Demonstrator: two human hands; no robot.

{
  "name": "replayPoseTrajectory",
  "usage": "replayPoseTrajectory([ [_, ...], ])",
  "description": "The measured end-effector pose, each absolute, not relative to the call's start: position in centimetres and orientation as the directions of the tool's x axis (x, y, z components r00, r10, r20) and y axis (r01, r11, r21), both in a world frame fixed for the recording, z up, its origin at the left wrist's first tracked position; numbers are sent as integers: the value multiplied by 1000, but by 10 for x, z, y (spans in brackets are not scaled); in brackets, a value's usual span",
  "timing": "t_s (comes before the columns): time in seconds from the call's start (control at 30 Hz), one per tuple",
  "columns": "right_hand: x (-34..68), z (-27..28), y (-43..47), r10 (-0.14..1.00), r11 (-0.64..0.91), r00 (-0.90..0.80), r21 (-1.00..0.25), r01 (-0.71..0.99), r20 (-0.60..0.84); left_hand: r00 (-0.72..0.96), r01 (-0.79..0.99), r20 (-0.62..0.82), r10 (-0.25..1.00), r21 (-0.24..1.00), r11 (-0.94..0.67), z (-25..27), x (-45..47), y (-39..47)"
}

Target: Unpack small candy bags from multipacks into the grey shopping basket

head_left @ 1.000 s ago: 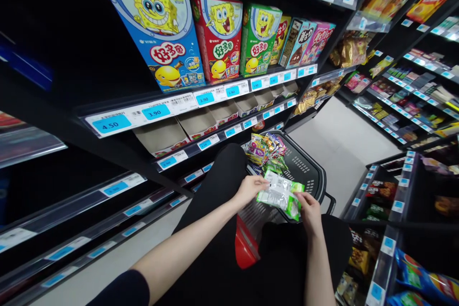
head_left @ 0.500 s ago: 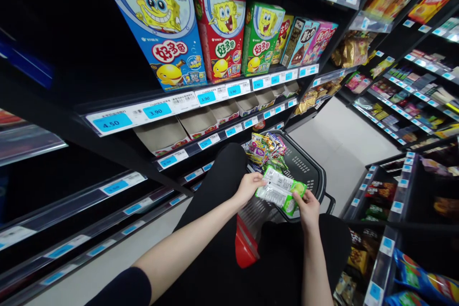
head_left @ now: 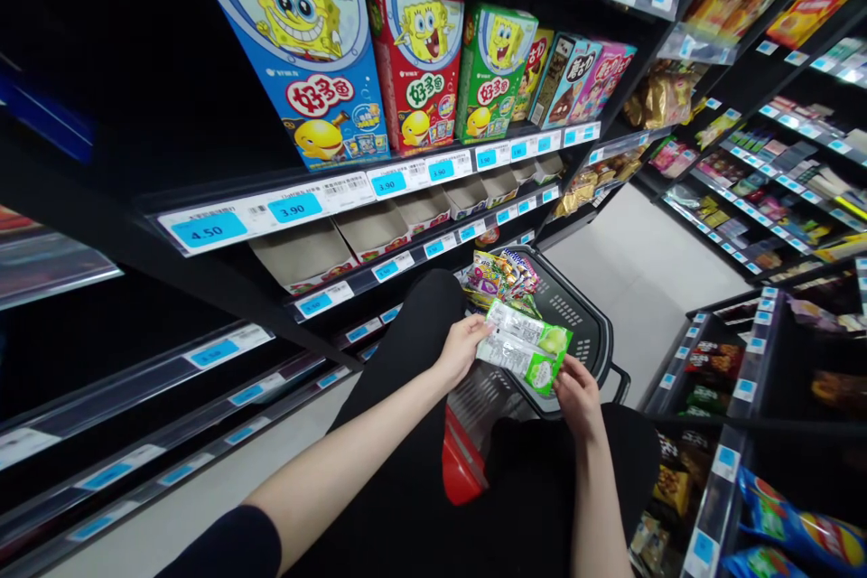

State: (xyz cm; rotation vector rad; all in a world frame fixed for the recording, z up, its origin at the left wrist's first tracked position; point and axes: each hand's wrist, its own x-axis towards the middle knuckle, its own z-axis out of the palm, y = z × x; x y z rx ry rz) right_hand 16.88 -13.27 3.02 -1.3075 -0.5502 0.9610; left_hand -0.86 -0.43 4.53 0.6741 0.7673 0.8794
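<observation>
A green and silver snack packet (head_left: 520,346) is held flat between my hands, its printed back facing up. My left hand (head_left: 462,349) pinches the packet's left end. At the right end, the fingers of my right hand (head_left: 578,393) are closed on its lower corner. Below the packet stands a dark shopping basket (head_left: 588,318) with slotted walls and a red handle part (head_left: 462,461) near my lap. Several colourful snack packets (head_left: 501,278) lie heaped in the basket's far left part, partly covered by the held packet.
Shelves on the left hold cartoon snack boxes (head_left: 425,63) above open cardboard trays (head_left: 372,232), with price tags (head_left: 209,228) along the edges. My knee (head_left: 426,307) is beside the lower shelf. More snack shelves (head_left: 759,190) rise at right, beyond the pale floor (head_left: 650,239).
The packet has shifted slightly left and up, and its green right end shows more. My right hand has slid from over the packet's end to its lower corner.
</observation>
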Motion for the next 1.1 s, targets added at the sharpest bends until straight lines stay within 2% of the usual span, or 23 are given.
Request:
replayPoseTrajectory([
  [0.3, 167, 24, -131, 794, -20, 592, -979, -203, -139, 418, -410, -336, 844, 760, 505, 41, -6, -6],
  [0.53, 164, 30, -130, 833, 1, 534, -963, -269, -149, 411, -431, -342, 845, 744, 511, 35, -6, -5],
  [0.8, 158, 26, -123, 781, 26, 601, -952, -305, -172, 419, -424, -351, 837, 740, 523, 33, -6, -5],
  [1.1, 156, 29, -125, 759, 58, 639, -965, -257, -125, 460, -391, -325, 826, 762, 517, 36, -6, -7],
])
